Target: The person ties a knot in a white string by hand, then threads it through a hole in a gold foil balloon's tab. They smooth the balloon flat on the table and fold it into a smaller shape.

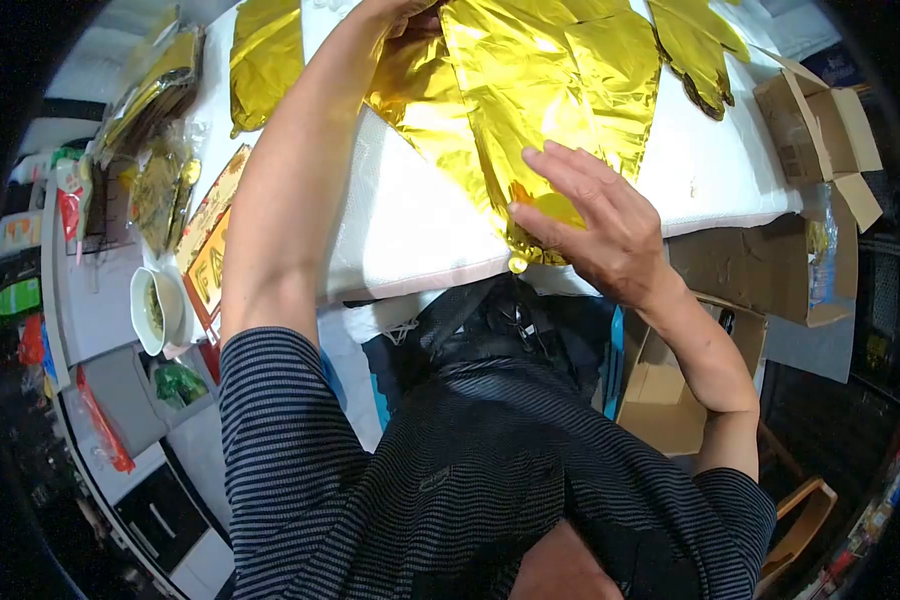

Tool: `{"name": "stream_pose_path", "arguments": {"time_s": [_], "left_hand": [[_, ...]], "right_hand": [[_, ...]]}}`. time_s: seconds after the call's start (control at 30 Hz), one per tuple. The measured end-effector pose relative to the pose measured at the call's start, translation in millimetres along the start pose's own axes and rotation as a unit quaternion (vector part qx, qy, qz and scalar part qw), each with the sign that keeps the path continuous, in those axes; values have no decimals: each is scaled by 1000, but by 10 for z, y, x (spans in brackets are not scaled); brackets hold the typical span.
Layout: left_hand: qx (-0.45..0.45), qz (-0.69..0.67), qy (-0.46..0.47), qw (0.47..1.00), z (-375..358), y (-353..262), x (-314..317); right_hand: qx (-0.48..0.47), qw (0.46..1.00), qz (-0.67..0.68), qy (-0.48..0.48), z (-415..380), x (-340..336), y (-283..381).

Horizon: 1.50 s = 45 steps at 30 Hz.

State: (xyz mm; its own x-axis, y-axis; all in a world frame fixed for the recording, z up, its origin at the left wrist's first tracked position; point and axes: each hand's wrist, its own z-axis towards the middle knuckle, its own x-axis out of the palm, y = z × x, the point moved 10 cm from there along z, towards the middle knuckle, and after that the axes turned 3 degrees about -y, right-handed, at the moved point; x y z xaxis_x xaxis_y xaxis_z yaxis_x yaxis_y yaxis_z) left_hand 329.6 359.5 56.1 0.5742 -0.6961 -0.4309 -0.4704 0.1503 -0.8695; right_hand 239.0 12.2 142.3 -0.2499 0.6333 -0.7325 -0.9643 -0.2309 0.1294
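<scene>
A shiny gold foil piece (560, 70), flat and creased like an uninflated foil balloon, lies over the white padded table (410, 210) in front of me. Its narrow lower end bunches at the near edge, beside a small round gold bit (517, 264). Over that end my right hand (610, 225) is held with its fingers apart, close to the foil; whether it touches cannot be told. My left hand (407, 12) reaches to the top edge of the view at the foil's left side, its fingers mostly hidden.
More gold foil lies at the upper left (267, 60) and upper right (695, 50). Open cardboard boxes (820, 130) stand on the right. On the left are bagged foil packs (160, 190), a white bowl (155, 310) and a printed box (208, 255).
</scene>
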Motion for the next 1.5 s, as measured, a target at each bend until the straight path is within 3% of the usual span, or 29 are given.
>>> {"name": "stream_pose_path", "arguments": {"time_s": [0.2,0.27,0.37,0.5,0.57,0.67,0.73,0.87,0.97,1.07,1.13,1.37,1.47,1.5], "left_hand": [[11,18,1,1000,52,-20,0],[-5,19,0,1000,77,76,12],[25,-46,32,998,290,158,99],[29,-5,14,999,244,102,41],[15,-5,9,1000,178,76,43],[-11,-37,0,999,181,118,36],[29,48,-20,998,140,14,-25],[44,54,-16,997,254,79,-58],[93,-70,134,984,440,136,98],[103,-87,135,982,489,144,154],[91,53,-54,993,455,107,-25],[86,84,-66,990,314,14,-59],[162,-23,96,982,131,-179,50],[101,-69,142,982,58,-138,118]], "right_hand": [[10,1000,-6,21,-62,123,-68],[60,998,5,33,-96,127,-145],[83,996,-37,15,-122,136,-165],[32,998,-53,-28,56,66,-31],[-13,999,-31,25,80,163,64],[-3,1000,-18,24,51,181,20],[8,1000,-8,16,12,183,-22],[28,999,-21,18,-29,159,-87],[61,998,-18,-11,45,116,-37],[-11,1000,-15,-9,55,210,66],[-14,1000,1,18,102,210,123],[17,998,-10,63,-42,188,45],[81,994,-47,63,-236,141,-69],[84,993,-50,67,-273,85,-66]]}}
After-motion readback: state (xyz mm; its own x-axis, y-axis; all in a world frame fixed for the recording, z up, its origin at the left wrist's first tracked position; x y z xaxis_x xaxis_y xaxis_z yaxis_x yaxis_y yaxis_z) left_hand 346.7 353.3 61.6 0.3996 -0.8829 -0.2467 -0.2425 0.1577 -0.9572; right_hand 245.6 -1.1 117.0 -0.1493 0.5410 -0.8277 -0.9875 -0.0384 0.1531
